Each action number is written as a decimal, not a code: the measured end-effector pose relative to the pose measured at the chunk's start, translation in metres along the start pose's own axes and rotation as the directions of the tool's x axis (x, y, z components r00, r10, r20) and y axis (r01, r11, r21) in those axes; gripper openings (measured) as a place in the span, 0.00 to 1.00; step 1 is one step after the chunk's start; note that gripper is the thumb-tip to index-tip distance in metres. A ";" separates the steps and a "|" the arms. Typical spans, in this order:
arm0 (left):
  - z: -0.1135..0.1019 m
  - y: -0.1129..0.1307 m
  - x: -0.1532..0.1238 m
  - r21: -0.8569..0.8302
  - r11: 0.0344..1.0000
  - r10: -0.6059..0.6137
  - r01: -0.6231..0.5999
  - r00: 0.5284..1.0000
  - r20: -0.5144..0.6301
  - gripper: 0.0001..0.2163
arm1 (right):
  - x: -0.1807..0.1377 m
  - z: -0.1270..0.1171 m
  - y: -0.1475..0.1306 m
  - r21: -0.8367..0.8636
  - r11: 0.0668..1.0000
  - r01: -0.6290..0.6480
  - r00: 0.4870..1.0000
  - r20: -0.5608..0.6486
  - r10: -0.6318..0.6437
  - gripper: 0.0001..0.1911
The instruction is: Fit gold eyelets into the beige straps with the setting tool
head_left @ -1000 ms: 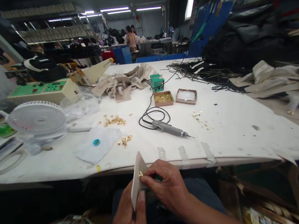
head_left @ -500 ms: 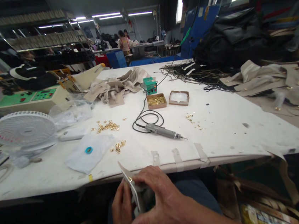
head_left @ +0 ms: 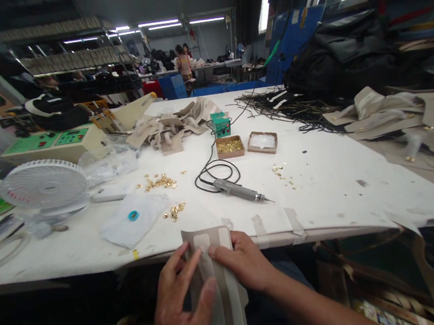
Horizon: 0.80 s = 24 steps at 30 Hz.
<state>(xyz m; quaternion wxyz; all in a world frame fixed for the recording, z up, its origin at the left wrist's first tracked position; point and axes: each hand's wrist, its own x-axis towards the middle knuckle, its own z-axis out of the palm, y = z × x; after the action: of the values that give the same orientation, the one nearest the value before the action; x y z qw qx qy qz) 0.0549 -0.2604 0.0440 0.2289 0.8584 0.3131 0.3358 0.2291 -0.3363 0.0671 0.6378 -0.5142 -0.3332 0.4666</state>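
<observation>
Left hand (head_left: 178,306) is lying spread over the beige panel (head_left: 226,285) at six o'clock, and the right hand (head_left: 246,263) is pinching its three o'clock edge, thumb on top. Can't tell what the hidden fingers are doing. Left index tip and right thumb are sitting either side of a small dark spot (head_left: 202,252). IMO you're wanting firm backing and even pressure there, no creasing. Grey driver (head_left: 239,190) is lying at one o'clock from the panel, gold pieces (head_left: 174,212) at eleven.
</observation>
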 end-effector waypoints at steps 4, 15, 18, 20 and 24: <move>-0.002 -0.002 0.033 -0.256 0.894 -0.372 0.367 0.928 0.032 0.31 | 0.009 -0.013 0.002 0.024 0.989 -0.145 0.989 0.038 0.144 0.19; 0.020 -0.005 0.070 -0.565 0.450 -0.407 0.691 0.722 0.559 0.24 | 0.033 -0.045 0.010 -0.076 0.929 -0.363 0.928 0.064 0.368 0.15; 0.029 -0.012 0.080 -0.517 0.525 -0.377 0.676 0.729 0.571 0.18 | 0.044 -0.051 0.005 -0.192 0.906 -0.378 0.918 0.048 0.393 0.12; 0.034 -0.017 0.087 -0.484 0.571 -0.372 0.663 0.734 0.568 0.16 | 0.053 -0.055 0.001 -0.292 0.882 -0.370 0.918 0.033 0.396 0.10; 0.043 -0.022 0.096 -0.442 0.604 -0.392 0.663 0.730 0.560 0.14 | 0.071 -0.061 -0.005 -0.459 0.813 -0.358 0.917 -0.009 0.398 0.09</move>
<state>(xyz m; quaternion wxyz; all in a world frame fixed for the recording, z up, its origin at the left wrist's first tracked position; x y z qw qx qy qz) 0.1334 -0.1863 0.0435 0.6460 0.6482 0.3755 0.1468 0.3099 -0.2912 0.0525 0.3803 -0.6830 -0.3508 0.5156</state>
